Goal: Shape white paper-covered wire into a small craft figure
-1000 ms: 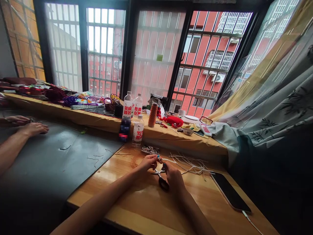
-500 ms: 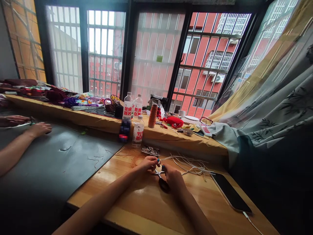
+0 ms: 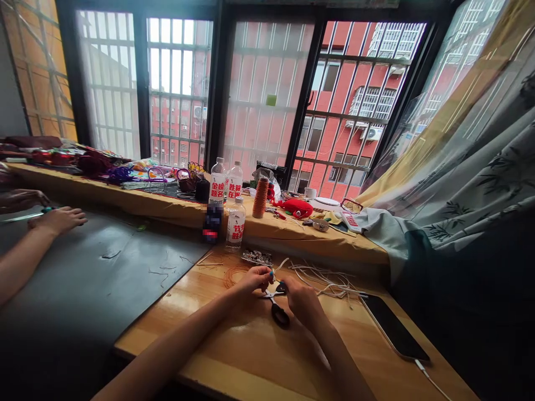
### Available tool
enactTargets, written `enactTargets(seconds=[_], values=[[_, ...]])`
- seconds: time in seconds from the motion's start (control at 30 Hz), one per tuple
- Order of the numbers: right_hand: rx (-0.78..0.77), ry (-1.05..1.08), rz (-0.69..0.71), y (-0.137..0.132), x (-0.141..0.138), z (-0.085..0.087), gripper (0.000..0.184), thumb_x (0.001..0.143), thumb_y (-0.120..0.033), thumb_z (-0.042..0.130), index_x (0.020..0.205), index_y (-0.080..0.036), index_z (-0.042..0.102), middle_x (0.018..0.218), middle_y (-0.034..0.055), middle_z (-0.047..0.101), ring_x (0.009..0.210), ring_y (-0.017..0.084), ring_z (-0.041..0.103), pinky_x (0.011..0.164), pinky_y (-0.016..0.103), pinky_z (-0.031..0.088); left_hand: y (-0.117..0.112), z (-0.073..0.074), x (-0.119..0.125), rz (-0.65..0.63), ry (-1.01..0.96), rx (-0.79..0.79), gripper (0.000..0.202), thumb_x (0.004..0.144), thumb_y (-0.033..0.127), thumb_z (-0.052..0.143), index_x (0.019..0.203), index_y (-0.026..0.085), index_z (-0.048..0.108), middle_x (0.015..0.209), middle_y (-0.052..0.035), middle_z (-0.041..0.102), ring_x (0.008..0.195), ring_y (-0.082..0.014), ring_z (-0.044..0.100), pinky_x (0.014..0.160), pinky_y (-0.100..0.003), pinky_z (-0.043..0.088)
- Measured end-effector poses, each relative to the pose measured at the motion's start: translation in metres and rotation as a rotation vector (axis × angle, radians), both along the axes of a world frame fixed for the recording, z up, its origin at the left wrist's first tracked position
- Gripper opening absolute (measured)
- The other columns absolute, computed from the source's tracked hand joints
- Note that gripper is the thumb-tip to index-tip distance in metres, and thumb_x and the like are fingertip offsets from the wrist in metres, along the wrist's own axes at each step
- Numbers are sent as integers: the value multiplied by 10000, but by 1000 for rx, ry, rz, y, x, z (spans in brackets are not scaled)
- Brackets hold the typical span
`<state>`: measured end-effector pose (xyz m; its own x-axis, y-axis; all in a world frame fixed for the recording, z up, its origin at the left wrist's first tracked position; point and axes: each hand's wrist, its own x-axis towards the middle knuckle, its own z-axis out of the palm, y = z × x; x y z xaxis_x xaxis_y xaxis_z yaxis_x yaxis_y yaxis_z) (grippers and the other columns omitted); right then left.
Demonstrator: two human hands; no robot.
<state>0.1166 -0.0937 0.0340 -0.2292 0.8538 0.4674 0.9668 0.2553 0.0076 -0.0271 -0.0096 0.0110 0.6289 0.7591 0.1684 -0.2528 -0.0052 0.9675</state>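
The left hand (image 3: 258,278) pinches a white cord (image 3: 283,263), its free end rising just beyond the fingertips, between the two hands. The right hand (image 3: 300,297) is narrowed close beside it, its grip unclear. Black-handled scissors (image 3: 275,303) lie spread beneath, on the counter (image 3: 234,351).

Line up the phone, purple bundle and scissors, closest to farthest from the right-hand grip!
In the head view:
1. Scissors: on the table, just left of the right-hand grip.
2. Phone: on the table's right side.
3. Purple bundle: far left, on the window ledge.
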Motion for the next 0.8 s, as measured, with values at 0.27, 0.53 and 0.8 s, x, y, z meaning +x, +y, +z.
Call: enactTargets(seconds=[0.27, 0.53, 0.8], values=[[184, 155, -223, -7, 37, 20, 319, 842, -372, 294, 699, -182, 506, 586, 21, 560, 507, 135, 518, 450, 219, 230, 8, 27, -20, 171, -105, 59, 387, 528, 460, 657, 572, 133, 456, 488, 60, 398, 426, -39, 324, 433, -190, 235], [-240, 1116, -24, 3, 6, 15, 420, 657, -541, 498, 818, -153, 521, 537, -23, 492, 370, 65, 340, 366, 201, 225, -17, 15, -2, -120, 76, 125, 365, 562, 437, 647, 662, 116, 504, 548, 38, 473, 448, -53, 406, 444, -193, 306], [-605, 1553, 95, 6, -6, 7, 493, 594, -636, 471, 721, -159, 481, 363, -116, 277, 303, 13, 94, 331, 179, 58, -18, 10, 4, -66, 55, 122, 368, 577, 448, 630, 630, 120, 473, 523, 40, 478, 436, -53, 408, 429, -191, 324]])
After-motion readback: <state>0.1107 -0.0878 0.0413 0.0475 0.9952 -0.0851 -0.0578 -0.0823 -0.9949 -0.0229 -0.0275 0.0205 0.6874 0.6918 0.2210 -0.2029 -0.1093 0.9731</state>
